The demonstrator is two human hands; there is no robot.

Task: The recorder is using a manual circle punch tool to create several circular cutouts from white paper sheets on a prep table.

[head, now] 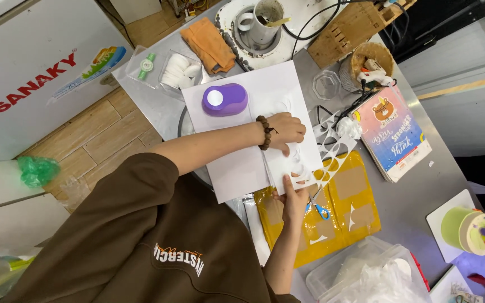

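The head view looks down on a grey metal worktop [422, 191], and we see both of our bare hands on a white paper sheet [296, 163] riddled with round cut-outs. Our left hand [286, 130], with a dark bead bracelet [264, 132] at the wrist, lies flat on the upper part of that sheet, fingers spread and released, pressing it down rather than gripping it. Our right hand [293, 199] pinches the sheet's near edge between thumb and fingers.

The punched sheet lies near the middle of the worktop, overlapping a larger plain white sheet [237, 168] on one side and a yellow plastic package [338, 207] on the other. Blue-handled scissors [318, 209] rest on the package, just beside our right hand. A purple paper punch [224, 99] with a white round button stands on the plain sheet, near our left forearm. Toward the far edge of the worktop lie an orange cloth [209, 45], a clear box of white paper discs [179, 70], and a grey mug [265, 22] on a round white stand. Along the right edge we see a colourful notebook [394, 134] and a basket holding a glue gun [371, 67]. A clear plastic tub [366, 275] sits at the near edge.
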